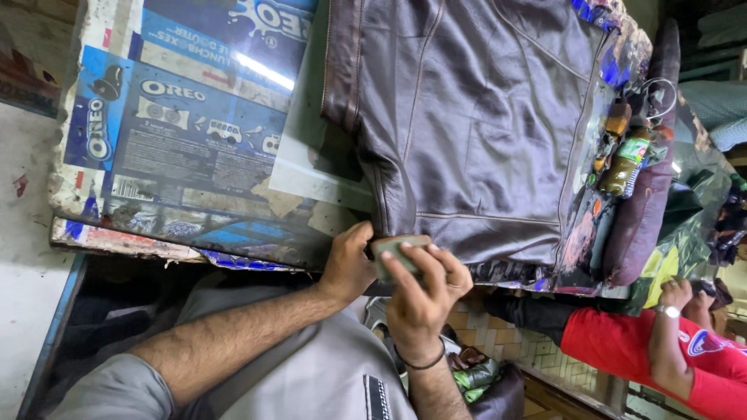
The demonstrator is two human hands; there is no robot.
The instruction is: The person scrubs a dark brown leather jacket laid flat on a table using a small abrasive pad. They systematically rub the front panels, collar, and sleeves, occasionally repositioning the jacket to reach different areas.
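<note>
A dark brown leather jacket (475, 117) lies spread over a worktable (179, 148) covered with blue printed packaging sheet. My left hand (348, 264) grips the jacket's hem at the table's near edge. Right beside it, my right hand (420, 299), with a dark band at the wrist, holds a small grey-green block (395, 250) pressed against the same hem. The two hands touch each other around the block.
Bottles (625, 159) and small clutter line the table's right edge beside a dark padded roll (646, 210). A person in a red shirt (685, 354) with a wristwatch is at the lower right. My grey shirt (327, 373) fills the bottom.
</note>
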